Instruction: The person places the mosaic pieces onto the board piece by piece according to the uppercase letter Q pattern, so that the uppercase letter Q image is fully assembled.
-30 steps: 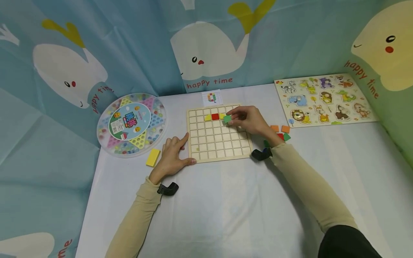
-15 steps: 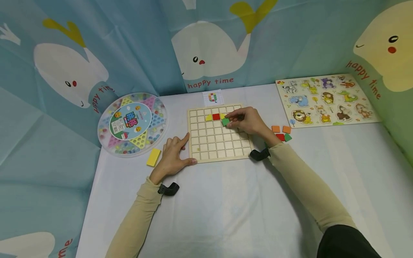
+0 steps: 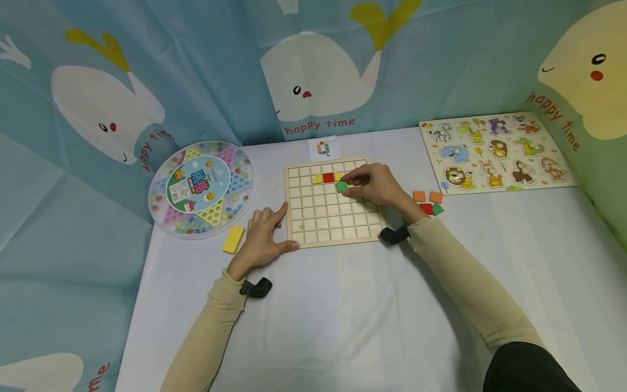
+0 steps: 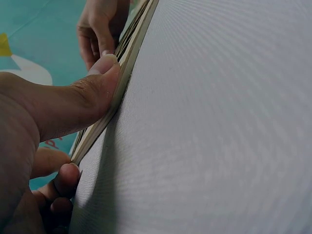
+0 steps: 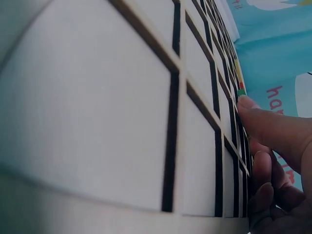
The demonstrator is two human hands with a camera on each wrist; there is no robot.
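From where I stood, the fingers point(image 3: 354, 191) of the right hand point(image 3: 374, 182) hid the right part of the yellow piece point(image 3: 338, 176) beyond the green piece point(image 3: 341, 187), whose near edge they also covered. Squares of the board point(image 3: 320, 220) beneath that palm were out of sight. Past the fingers, the pattern on the card point(image 3: 323, 148) was too small to follow, and, well left of them, the white label point(image 3: 178, 191) was unreadable. Behind them, a black sleeve point(image 3: 516, 370) ran off the head view's bottom edge.
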